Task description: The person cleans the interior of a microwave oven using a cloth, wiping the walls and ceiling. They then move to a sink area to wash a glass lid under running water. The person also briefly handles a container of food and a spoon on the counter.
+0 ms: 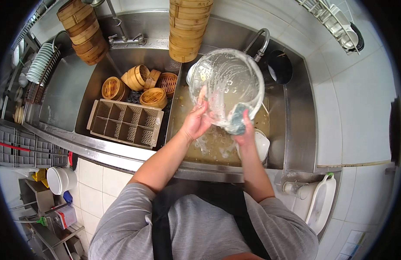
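My left hand (198, 118) grips the near left edge of a clear round plastic container (229, 74), with fingers visible through its wall. Suds streak the container, which is tilted above the murky water in the right sink basin (216, 151). In my right hand (246, 130) is a soapy dark green scouring pad (238, 117), pressed to the container's near right edge. Beneath the right wrist, a white dish (257, 144) sits partly in the water. Another white item (190, 73) shows only in part behind the container.
Left of the divider are small bamboo steamers (154, 97) and a compartmented cutlery rack (125, 123). Tall bamboo steamer stacks (189, 32) (81, 31) rise behind the basins. A curved faucet (263, 42) and a black round container (280, 67) stand at back right; a white tray (321, 203) leans at right.
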### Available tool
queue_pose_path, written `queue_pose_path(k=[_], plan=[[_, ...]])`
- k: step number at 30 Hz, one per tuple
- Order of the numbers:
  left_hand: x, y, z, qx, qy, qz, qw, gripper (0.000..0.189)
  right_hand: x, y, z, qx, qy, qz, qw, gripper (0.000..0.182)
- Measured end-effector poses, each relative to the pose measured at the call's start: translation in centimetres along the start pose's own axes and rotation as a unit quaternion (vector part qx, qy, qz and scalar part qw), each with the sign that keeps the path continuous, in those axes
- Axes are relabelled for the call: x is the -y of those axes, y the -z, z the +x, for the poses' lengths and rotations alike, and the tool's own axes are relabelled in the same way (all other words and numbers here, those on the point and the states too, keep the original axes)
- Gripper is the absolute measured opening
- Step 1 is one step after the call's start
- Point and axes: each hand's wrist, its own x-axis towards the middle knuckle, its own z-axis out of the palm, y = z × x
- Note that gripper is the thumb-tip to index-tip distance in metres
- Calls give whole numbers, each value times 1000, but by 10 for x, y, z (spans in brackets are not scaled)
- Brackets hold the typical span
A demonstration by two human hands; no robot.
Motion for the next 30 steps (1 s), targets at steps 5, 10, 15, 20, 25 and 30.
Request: queue_pose_path(k=[5,10,15,20,25,30], plan=[[-46,-13,36,-34,8,110,993,47,102,-22,11,-53,59,-172,982,35],[-8,-33,44,-90,-81,14,993,52,18,-66,-3,-129,230,5,965,42],[-16,-16,23,-57,22,68,996,52,63,-40,-8,-34,128,-148,980,41],[-30,-35,52,-45,-48,45,997,58,42,-57,-7,-77,177,-8,981,40],[3,-25,17,-33,47,40,998,52,43,-56,-29,-49,121,-85,988,37],[-46,-28,27,41,79,112,990,59,122,-25,-2,-113,76,-348,928,45]])
